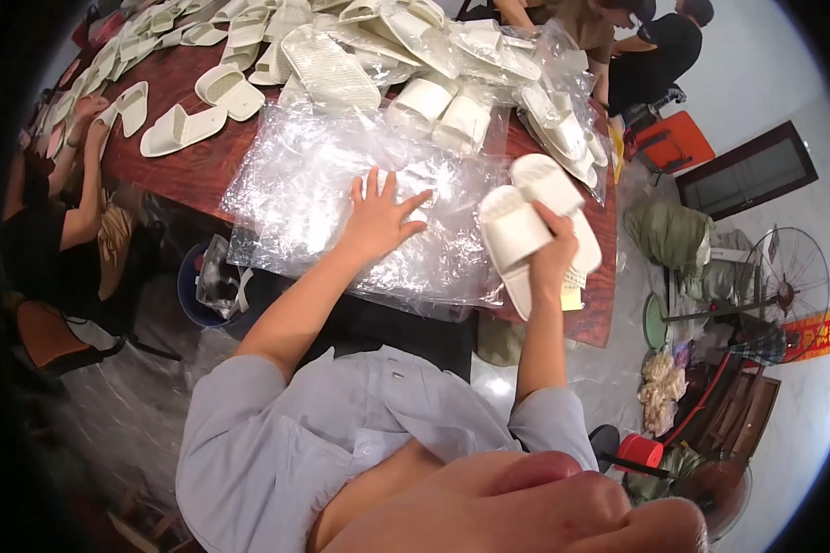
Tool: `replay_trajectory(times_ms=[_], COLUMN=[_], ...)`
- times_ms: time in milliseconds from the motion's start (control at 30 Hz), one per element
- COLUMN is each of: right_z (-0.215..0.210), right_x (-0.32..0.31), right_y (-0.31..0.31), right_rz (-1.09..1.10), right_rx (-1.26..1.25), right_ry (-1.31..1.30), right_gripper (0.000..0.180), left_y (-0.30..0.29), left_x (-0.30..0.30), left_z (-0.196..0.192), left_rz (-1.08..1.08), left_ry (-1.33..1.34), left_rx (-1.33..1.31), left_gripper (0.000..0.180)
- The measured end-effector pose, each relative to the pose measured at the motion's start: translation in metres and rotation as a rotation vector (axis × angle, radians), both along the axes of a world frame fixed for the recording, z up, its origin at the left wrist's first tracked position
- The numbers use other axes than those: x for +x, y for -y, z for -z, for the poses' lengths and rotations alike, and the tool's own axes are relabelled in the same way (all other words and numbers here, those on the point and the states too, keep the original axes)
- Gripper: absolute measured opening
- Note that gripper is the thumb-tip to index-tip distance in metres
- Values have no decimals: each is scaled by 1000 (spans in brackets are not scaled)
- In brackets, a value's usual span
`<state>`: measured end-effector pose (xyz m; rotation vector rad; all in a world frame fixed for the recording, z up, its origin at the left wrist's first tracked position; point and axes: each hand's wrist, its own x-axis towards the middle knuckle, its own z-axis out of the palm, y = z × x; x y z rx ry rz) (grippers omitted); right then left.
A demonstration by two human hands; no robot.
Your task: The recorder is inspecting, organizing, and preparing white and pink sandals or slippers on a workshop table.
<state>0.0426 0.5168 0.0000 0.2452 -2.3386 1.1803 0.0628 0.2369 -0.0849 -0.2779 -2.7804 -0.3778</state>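
Observation:
My left hand (379, 217) lies with fingers spread on a stack of clear plastic bags (295, 184) at the table's near edge. Nothing is held in it. To the right, my right hand (555, 251) is closed on a pair of cream slide slippers (515, 227), one overlapping the other, above the table's right side. Something yellow (572, 293) shows below that hand; what it is I cannot make out. Just beyond the bags lie more cream slippers (466, 120), some wrapped in clear plastic.
Loose slippers (183, 129) cover much of the far and left part of the red-brown wooden table (171, 175). A co-worker's hands (92, 124) handle slippers at the left. A blue bin (194, 286) stands below the table; a floor fan (786, 293) is at the right.

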Motion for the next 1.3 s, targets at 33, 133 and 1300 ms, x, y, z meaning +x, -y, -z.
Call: replay_trajectory(times_ms=[33,133,1300], right_z=[-10,-45,88], right_x=[4,32,-38], right_y=[-5,2,119], right_rz=[32,36,-218], right_rx=[36,-243,-146], right_ry=[-94,-117,209], right_gripper=[41,34,49], left_y=[0,-3,-4], left_x=[-1,-4,-20], left_z=[0,-3,23], left_rz=[7,24,-85], left_ry=[-2,5,-11], left_rx=[-3,20,-5], left_gripper=[58,57,65])
